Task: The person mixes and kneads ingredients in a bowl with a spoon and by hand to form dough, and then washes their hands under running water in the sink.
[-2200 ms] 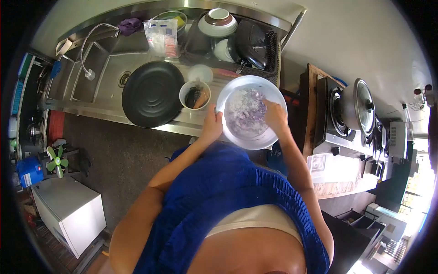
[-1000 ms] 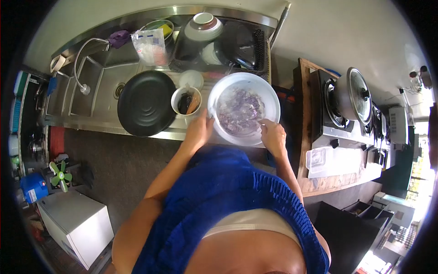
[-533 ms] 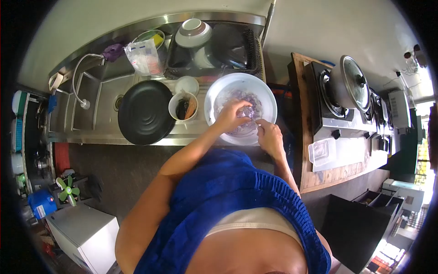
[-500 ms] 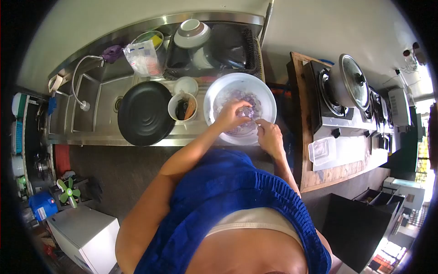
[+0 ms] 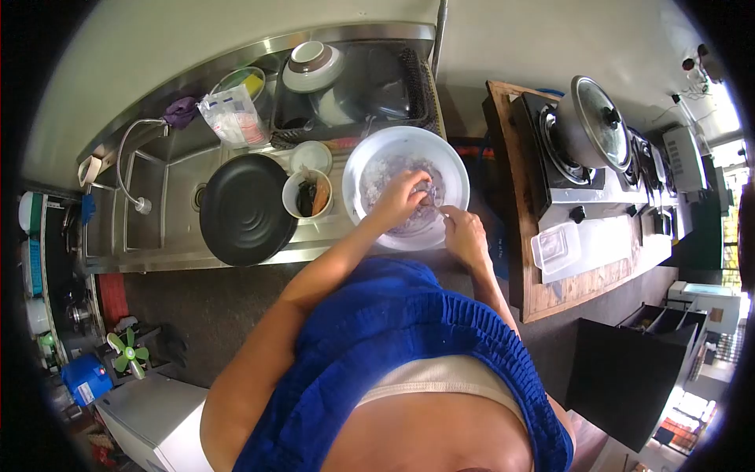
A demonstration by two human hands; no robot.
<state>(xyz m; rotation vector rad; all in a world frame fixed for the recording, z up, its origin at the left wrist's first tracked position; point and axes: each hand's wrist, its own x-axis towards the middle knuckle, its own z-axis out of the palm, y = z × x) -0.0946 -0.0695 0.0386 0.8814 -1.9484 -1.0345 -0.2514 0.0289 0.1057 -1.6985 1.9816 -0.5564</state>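
Note:
A white basin (image 5: 458,169) stands at the counter's front edge with pale purple and white bits (image 5: 385,175) in it. Over it, my left hand (image 5: 402,198) curls its fingers around a small, shiny, purplish rounded piece (image 5: 425,189), partly hidden by the fingers. My right hand (image 5: 466,237) is closed at the basin's near right rim, pinching a thin utensil (image 5: 443,211) that points toward the piece. Whether it is a knife or a spoon cannot be made out.
Left of the basin are a white tub (image 5: 291,193) holding dark and orange-brown items, a lid (image 5: 311,157) and a black pan (image 5: 245,211). Behind stands a dish rack (image 5: 425,94) with bowls. To the right, a lidded pot (image 5: 578,134) sits on the stove, near a clear plastic container (image 5: 555,248).
The camera view has shifted slightly. My left fingers have closed further over the purplish piece, which shows less now. My right hand stays at about the same place by the rim.

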